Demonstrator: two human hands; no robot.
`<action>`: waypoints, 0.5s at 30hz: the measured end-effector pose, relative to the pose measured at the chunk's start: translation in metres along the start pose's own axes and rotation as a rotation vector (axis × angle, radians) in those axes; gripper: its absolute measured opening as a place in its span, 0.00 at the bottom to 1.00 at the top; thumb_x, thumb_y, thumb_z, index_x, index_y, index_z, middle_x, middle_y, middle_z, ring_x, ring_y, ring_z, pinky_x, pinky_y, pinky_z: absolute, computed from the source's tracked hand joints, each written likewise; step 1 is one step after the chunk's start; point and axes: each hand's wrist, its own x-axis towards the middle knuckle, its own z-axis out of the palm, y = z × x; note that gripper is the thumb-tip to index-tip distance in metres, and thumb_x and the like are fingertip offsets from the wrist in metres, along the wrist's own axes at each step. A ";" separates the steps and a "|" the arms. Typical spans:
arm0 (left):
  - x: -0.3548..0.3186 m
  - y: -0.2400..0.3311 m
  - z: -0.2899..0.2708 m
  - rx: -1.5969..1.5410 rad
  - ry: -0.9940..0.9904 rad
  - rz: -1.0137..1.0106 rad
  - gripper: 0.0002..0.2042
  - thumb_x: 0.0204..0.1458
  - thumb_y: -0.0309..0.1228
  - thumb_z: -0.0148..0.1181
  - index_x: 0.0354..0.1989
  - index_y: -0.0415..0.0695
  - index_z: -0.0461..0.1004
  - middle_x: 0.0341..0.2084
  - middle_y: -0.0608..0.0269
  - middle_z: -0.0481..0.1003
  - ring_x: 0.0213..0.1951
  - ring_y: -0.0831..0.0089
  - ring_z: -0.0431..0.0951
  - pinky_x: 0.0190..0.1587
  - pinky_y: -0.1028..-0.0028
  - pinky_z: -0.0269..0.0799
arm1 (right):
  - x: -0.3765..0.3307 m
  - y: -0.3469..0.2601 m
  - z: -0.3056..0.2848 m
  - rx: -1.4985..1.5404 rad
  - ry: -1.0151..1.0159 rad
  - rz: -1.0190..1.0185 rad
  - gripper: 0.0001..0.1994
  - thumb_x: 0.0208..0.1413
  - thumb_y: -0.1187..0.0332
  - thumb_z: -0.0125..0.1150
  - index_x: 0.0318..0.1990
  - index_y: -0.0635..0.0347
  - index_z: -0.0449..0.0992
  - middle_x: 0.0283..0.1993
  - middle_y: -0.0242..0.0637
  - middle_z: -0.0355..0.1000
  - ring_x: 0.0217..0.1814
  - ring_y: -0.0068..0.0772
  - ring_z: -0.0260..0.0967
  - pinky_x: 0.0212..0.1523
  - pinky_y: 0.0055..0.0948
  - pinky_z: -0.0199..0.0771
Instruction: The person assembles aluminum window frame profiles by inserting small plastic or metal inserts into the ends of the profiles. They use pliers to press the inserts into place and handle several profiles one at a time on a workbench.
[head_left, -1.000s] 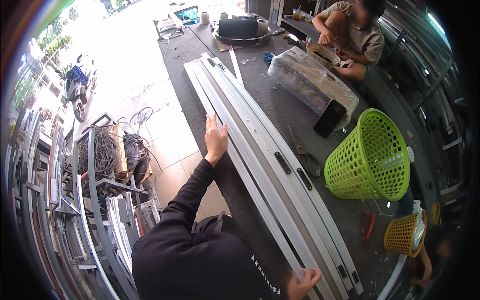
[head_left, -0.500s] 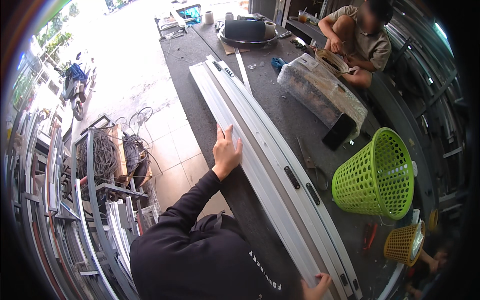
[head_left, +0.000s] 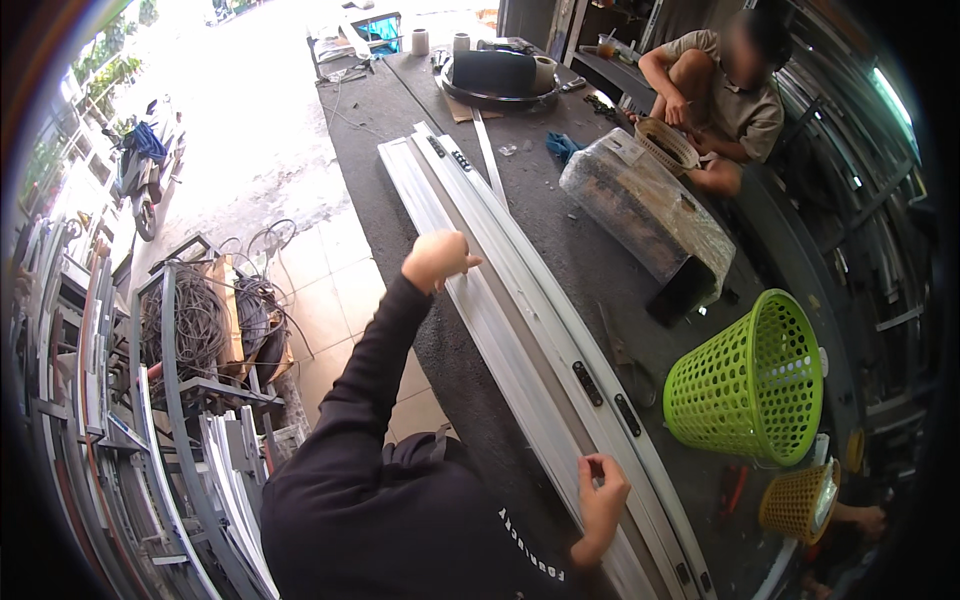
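Note:
Long silver metal profiles [head_left: 512,365] lie side by side along the dark workbench. Black fittings [head_left: 587,384] are set in the one farther from me. My left hand [head_left: 438,260] is above the near profile toward its far part, back of the hand up and fingers bent downward; most of the fingers are hidden. Over the near end of the same profile, my right hand [head_left: 603,500] is raised with thumb and forefinger pinched together. Anything between those fingertips is too small to make out.
Right of the profiles stand a green perforated basket [head_left: 730,385], a smaller yellow basket [head_left: 795,502], red-handled pliers [head_left: 733,490] and a plastic-wrapped block [head_left: 640,205]. A person [head_left: 725,90] sits at the far right with a basket. Coiled cables [head_left: 185,320] fill a rack at left.
My left hand has lifted from its spread hold on the profile and turned over, fingers now bent. The right hand has come up and away from the profile's near end into a pinch.

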 end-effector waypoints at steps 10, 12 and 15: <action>0.144 -0.117 -0.053 -0.078 0.988 -0.344 0.22 0.53 0.42 0.62 0.55 0.44 0.75 0.56 0.47 0.71 0.60 0.51 0.69 0.64 0.61 0.65 | 0.026 0.013 0.035 -0.034 0.112 -0.085 0.08 0.55 0.68 0.68 0.27 0.61 0.77 0.20 0.37 0.70 0.19 0.36 0.66 0.23 0.34 0.63; 0.177 -0.145 -0.056 0.071 0.976 -0.389 0.31 0.55 0.46 0.60 0.65 0.43 0.65 0.65 0.47 0.64 0.66 0.51 0.64 0.67 0.59 0.62 | 0.027 0.016 0.035 0.005 0.143 -0.078 0.08 0.55 0.69 0.68 0.27 0.61 0.77 0.19 0.36 0.68 0.18 0.33 0.64 0.21 0.32 0.61; 0.218 -0.192 -0.057 0.122 0.942 -0.425 0.40 0.59 0.57 0.52 0.72 0.41 0.54 0.72 0.52 0.54 0.73 0.53 0.53 0.71 0.51 0.54 | 0.025 0.016 0.035 0.046 0.157 -0.038 0.07 0.54 0.70 0.69 0.27 0.61 0.78 0.18 0.35 0.68 0.18 0.31 0.64 0.21 0.30 0.61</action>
